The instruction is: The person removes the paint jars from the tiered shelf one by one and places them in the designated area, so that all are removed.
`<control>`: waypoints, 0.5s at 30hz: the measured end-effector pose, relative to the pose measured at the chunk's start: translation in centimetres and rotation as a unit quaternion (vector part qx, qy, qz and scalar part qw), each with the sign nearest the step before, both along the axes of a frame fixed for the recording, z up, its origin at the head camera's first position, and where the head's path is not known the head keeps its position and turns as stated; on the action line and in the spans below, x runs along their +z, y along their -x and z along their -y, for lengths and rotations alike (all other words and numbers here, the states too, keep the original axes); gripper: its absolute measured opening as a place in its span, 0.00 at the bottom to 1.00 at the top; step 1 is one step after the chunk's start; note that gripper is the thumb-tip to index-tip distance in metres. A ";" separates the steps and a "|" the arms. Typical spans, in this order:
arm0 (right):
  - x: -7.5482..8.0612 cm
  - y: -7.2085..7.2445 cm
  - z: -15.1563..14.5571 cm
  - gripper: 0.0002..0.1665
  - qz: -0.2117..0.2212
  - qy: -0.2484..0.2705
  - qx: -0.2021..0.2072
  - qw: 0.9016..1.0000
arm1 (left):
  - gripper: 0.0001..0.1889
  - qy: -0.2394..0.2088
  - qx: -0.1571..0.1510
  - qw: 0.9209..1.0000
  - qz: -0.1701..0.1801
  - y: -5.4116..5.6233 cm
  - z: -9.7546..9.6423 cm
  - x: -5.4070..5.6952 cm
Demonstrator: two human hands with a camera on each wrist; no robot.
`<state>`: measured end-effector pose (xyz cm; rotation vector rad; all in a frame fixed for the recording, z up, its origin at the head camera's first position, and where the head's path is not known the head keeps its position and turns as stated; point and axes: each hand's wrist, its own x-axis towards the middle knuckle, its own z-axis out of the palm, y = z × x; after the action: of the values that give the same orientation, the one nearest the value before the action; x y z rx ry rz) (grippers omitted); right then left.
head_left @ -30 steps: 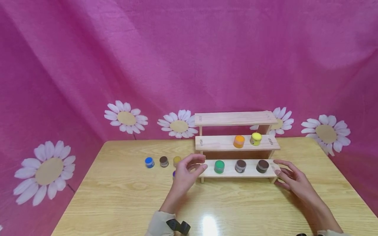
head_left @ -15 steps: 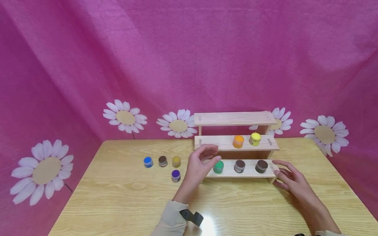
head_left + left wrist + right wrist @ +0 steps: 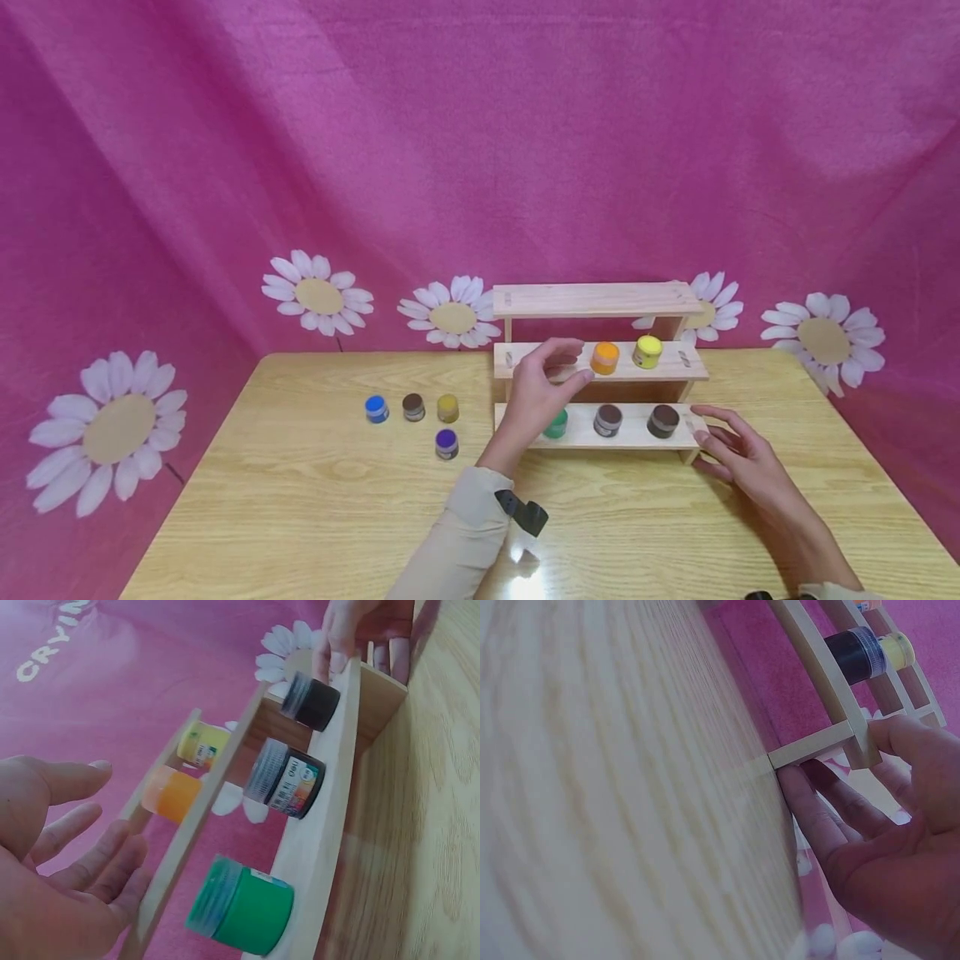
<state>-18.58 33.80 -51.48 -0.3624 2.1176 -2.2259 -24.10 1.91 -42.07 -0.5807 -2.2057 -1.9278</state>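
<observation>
A three-tier wooden shelf (image 3: 592, 300) stands on the table. My right hand (image 3: 746, 458) grips the right end of its lowest tier, thumb on top and fingers against the leg in the right wrist view. My left hand (image 3: 536, 387) is over the lower tiers, fingers parted and nothing between them, just left of the orange paint jar (image 3: 605, 357). Beside that jar on the middle tier is a yellow paint jar (image 3: 647, 352). The lowest tier bears a green paint jar (image 3: 244, 904), partly behind my left hand in the head view, and two dark paint jars (image 3: 607, 420).
Left of the shelf, a blue jar (image 3: 377, 409), a brown jar (image 3: 413, 407), an ochre jar (image 3: 447, 408) and a purple jar (image 3: 446, 444) stand on the wooden table (image 3: 300, 500). A pink cloth (image 3: 450, 150) with daisies hangs behind.
My left hand has moved right and farther back, from the left end of the lowest tier to beside the orange jar. The purple jar has come into full view. My right hand stays put.
</observation>
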 end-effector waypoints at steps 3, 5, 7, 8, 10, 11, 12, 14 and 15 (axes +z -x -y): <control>0.1 0.0 0.0 0.26 0.005 -0.007 -0.002 1.000 | 0.20 0.017 0.009 1.000 -0.002 0.7 -0.6 -0.1; 0.1 0.1 -0.1 0.26 0.006 -0.008 -0.002 1.000 | 0.21 0.031 0.015 0.999 0.001 1.0 -0.9 0.0; 0.2 0.2 -0.1 0.27 0.007 -0.008 -0.002 1.000 | 0.21 0.051 0.023 0.998 0.005 1.3 -1.3 0.1; 0.2 0.2 -0.1 0.27 0.008 -0.008 -0.002 1.000 | 0.21 0.068 0.030 0.997 0.006 1.4 -1.5 0.2; 0.2 0.2 -0.1 0.27 0.008 -0.008 0.000 1.000 | 0.22 0.094 0.040 0.995 0.004 1.6 -2.0 0.2; 0.2 0.2 -0.1 0.26 0.007 -0.006 0.001 1.000 | 0.22 0.108 0.045 0.993 0.002 1.7 -2.2 0.1; 0.2 0.2 -0.1 0.26 0.007 -0.005 0.001 1.000 | 0.22 0.121 0.051 0.991 -0.001 1.9 -2.5 0.1; 0.1 0.1 -0.1 0.26 0.005 -0.003 0.005 1.000 | 0.23 0.137 0.059 0.989 -0.007 2.1 -2.9 -0.1; 0.1 0.1 -0.1 0.26 0.005 -0.003 0.006 1.000 | 0.23 0.138 0.060 0.989 -0.009 2.2 -3.1 -0.2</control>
<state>-18.67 33.88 -51.37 -0.3613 2.1113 -2.2106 -26.29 4.98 -42.29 -0.4862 -2.4551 -1.5654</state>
